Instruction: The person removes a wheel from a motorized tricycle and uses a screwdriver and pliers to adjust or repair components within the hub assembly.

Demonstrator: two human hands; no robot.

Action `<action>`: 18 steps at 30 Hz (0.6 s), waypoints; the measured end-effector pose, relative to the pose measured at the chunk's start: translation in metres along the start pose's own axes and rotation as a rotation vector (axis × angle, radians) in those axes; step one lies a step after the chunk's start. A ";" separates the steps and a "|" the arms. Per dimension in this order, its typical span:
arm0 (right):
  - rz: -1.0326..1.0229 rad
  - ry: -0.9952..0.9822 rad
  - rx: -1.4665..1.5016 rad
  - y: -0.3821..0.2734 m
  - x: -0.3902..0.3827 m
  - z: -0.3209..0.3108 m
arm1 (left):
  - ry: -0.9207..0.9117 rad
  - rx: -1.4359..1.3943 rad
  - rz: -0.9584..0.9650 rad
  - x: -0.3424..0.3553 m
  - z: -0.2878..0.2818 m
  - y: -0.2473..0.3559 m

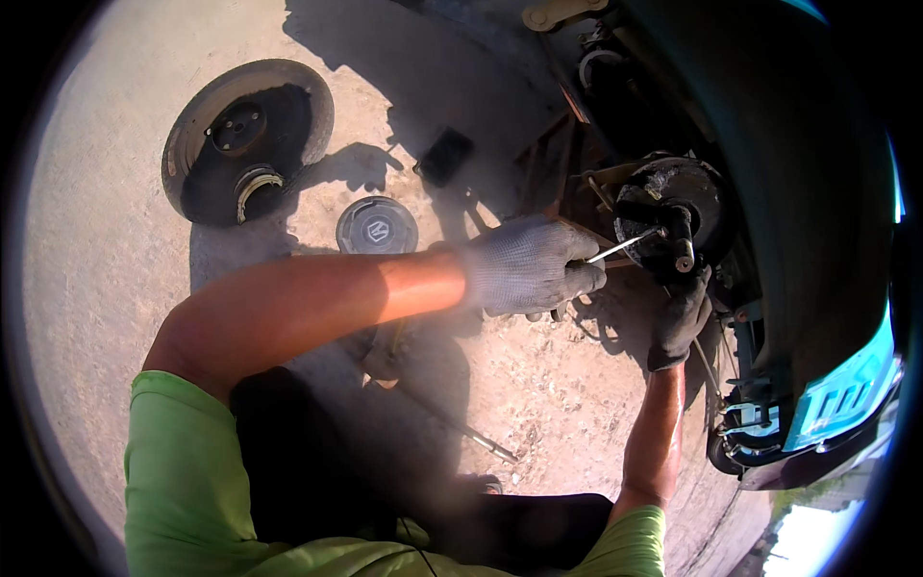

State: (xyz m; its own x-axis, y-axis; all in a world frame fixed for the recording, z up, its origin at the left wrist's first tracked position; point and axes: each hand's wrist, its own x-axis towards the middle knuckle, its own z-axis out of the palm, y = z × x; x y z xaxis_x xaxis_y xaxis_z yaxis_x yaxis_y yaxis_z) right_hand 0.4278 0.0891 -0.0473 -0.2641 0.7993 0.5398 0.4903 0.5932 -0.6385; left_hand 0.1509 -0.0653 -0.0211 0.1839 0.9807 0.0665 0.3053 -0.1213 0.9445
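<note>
In a grey glove, my left hand is closed round a screwdriver, whose handle is hidden in the fist. Its thin bright shaft reaches right, and the tip meets the face of a dark, greasy wheel brake assembly on the vehicle. A stub axle sticks out of the middle of that assembly. Just below the axle, my gloved right hand has its fingers curled up against the assembly's lower edge. What those fingers grip, if anything, is hidden.
A black wheel drum lies on the ground at far left. Nearer are a round black cap and a dark rectangular object. A metal bar lies by my legs. The dark vehicle body borders the right side.
</note>
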 end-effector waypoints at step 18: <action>0.063 0.011 0.058 0.001 -0.001 0.000 | 0.101 -0.015 0.015 0.014 0.001 0.001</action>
State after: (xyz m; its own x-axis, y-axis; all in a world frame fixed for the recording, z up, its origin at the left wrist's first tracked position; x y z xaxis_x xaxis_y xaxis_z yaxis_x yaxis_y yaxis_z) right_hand 0.4291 0.0888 -0.0485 -0.2248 0.8344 0.5032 0.4569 0.5464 -0.7019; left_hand 0.1550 -0.0516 -0.0198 0.0931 0.9893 0.1123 0.2887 -0.1348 0.9479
